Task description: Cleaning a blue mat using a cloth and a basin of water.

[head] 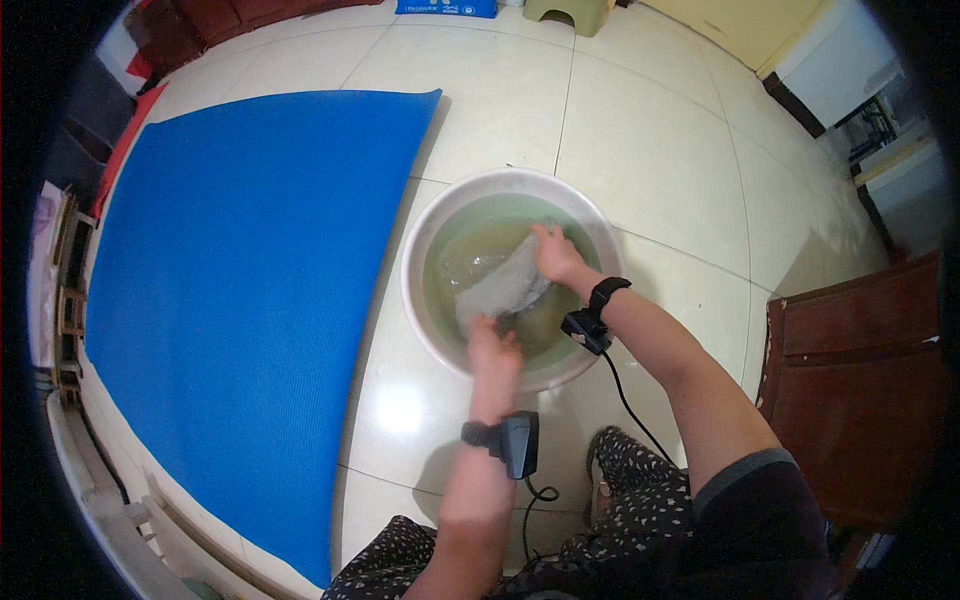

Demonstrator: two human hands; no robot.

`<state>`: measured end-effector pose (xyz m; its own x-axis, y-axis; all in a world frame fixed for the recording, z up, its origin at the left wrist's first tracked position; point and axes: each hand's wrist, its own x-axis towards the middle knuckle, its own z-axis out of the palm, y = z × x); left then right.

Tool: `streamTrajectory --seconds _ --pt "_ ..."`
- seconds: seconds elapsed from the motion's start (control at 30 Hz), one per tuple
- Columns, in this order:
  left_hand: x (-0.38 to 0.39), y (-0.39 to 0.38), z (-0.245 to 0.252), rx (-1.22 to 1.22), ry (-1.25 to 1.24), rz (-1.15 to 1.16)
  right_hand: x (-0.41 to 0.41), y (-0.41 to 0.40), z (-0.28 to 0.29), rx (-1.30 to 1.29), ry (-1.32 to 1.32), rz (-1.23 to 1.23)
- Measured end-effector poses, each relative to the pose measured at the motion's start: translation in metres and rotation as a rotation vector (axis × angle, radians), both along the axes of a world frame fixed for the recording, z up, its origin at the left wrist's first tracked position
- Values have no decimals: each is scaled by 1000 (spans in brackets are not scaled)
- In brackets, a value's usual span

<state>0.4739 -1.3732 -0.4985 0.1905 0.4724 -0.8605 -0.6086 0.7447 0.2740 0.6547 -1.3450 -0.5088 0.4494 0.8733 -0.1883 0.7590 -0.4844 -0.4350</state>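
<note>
A round, light-coloured basin (424,214) of murky, greenish water stands on the tiled floor in front of me. A soaked grey cloth (499,289) is stretched at a slant between my hands, over the water. My right hand (556,253) grips its upper right end near the basin's far right side. At its lower left end is my left hand (495,349), fingers closed on the cloth's edge and slightly blurred. Each wrist wears a black strap with a small black device and a cable. Part of the cloth's underside is hidden.
A large blue mat (255,300) lies on the floor left of the basin. A green plastic stool (566,13) and a blue package (446,7) are at the far edge. At right stands a dark red wooden cabinet (855,390). My legs are close behind the basin.
</note>
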Motion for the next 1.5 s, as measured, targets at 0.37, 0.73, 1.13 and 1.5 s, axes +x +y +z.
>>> streamTrajectory --seconds 0.37,0.73,1.13,1.5 --pt "1 6 48 87 12 -195 13 -28 -34 -101 -90 258" --pt "-34 8 -80 915 89 -443 -90 -45 60 159 675 460" --pt "3 3 -45 878 198 -318 -65 -15 53 39 274 236" --pt "-6 9 -18 11 67 -55 20 -2 -2 8 252 -74"
